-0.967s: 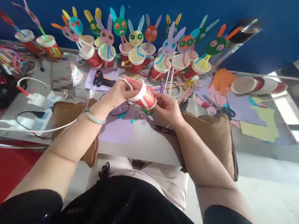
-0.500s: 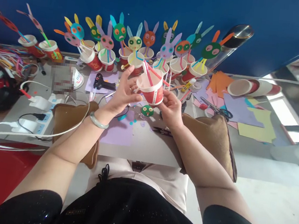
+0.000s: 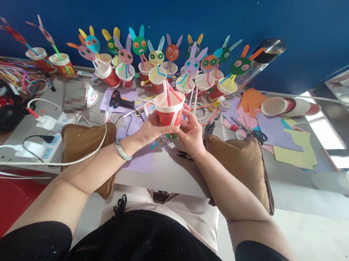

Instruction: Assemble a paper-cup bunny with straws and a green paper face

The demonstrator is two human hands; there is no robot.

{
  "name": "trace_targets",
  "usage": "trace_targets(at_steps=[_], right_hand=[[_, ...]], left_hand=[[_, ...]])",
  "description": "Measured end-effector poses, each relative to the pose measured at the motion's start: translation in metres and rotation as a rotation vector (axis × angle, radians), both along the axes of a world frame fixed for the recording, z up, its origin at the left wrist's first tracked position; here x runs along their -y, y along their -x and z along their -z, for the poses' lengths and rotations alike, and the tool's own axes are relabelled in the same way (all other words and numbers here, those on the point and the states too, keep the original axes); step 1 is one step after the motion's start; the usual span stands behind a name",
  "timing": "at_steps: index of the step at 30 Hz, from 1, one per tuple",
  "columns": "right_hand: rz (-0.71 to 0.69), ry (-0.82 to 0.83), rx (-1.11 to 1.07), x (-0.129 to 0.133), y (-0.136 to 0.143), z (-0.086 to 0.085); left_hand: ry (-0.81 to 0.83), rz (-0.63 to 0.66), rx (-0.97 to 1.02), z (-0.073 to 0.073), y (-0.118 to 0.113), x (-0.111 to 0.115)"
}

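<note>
Upright between my hands is a red and white paper cup [image 3: 169, 112] with bent drinking straws [image 3: 167, 95] sticking out of its top. My left hand [image 3: 152, 129] wraps round the cup's left side and front, thumb across its lower part. The fingers of my right hand [image 3: 191, 131] grip the right side. Beneath the cup, a green paper face disc [image 3: 170, 136] lies on the table, mostly hidden. Small scissors [image 3: 184, 155] lie by my right wrist, and a purple paper sheet [image 3: 137, 160] is under my left forearm.
Several cups with paper rabbit heads [image 3: 190, 65] line the blue wall. A black glue gun [image 3: 121, 100] lies left of the cup. Scissors [image 3: 249, 130], coloured paper [image 3: 280, 131] and stacked cups [image 3: 291, 107] are to the right. Cushions [image 3: 241, 162] and a power strip [image 3: 53, 138] flank my arms.
My left hand has closed from open fingers onto the cup. The cup has moved slightly left and down, covering most of the green disc. My right hand still holds it.
</note>
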State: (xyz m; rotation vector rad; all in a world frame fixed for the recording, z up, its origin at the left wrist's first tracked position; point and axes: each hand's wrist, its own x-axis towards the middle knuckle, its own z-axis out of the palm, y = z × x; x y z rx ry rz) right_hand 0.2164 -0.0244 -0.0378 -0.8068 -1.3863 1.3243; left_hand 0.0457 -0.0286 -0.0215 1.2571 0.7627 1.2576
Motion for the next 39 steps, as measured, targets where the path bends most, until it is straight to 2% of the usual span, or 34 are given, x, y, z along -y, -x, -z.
trace_targets(at_steps=[3, 5, 10, 13, 18, 24, 30, 32, 37, 39], right_hand=[[0.014, 0.031, -0.023, 0.000, 0.002, -0.001], [0.040, 0.064, -0.038, -0.001, 0.002, -0.001], [0.158, 0.069, -0.084, -0.006, 0.001, -0.001], [0.165, 0.054, -0.091, -0.006, 0.001, -0.002], [0.167, 0.047, -0.052, -0.004, 0.002, -0.004], [0.122, 0.093, -0.039, -0.002, 0.002, -0.003], [0.111, 0.140, -0.075, -0.003, 0.002, -0.002], [0.112, 0.139, -0.074, -0.003, 0.003, -0.003], [0.124, 0.081, -0.025, -0.002, 0.004, -0.002], [0.115, 0.067, 0.001, -0.002, 0.005, -0.001]], left_hand=[[-0.006, 0.034, 0.007, 0.001, 0.000, -0.003], [-0.042, 0.013, 0.020, 0.003, 0.002, -0.007], [-0.146, -0.279, 0.068, 0.000, 0.015, -0.019], [-0.182, -0.346, 0.012, -0.007, 0.022, -0.023], [-0.162, -0.295, 0.018, -0.016, 0.024, -0.021], [0.033, -0.149, 0.122, -0.020, 0.024, -0.018], [0.105, -0.043, 0.132, -0.020, 0.028, -0.021], [0.073, -0.085, 0.105, -0.019, 0.028, -0.023], [-0.164, -0.319, 0.038, -0.019, 0.031, -0.024], [-0.204, -0.387, 0.006, -0.020, 0.033, -0.025]])
